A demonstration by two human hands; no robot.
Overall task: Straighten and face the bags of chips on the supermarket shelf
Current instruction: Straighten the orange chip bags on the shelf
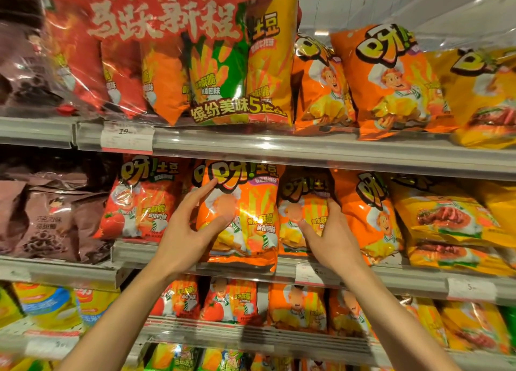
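Shelf (307,155); fingers (208,187) on orange bags (251,203).

I face a tall run of grey metal supermarket shelving (279,154) that fills the whole frame, three shelf edges crossing it from left to right. Each edge carries a clear plastic price rail (212,143) that catches the overhead light in pale streaks. A white paper price label (127,138) sits in the rail at upper left, and two more white labels (472,288) show on the rail at lower right. At the upper right of the frame, glossy clear plastic sheeting (435,5) hangs wrinkled and bright with glare. At the lower left, a stepped grey shelf front (69,273) juts forward of the rest.
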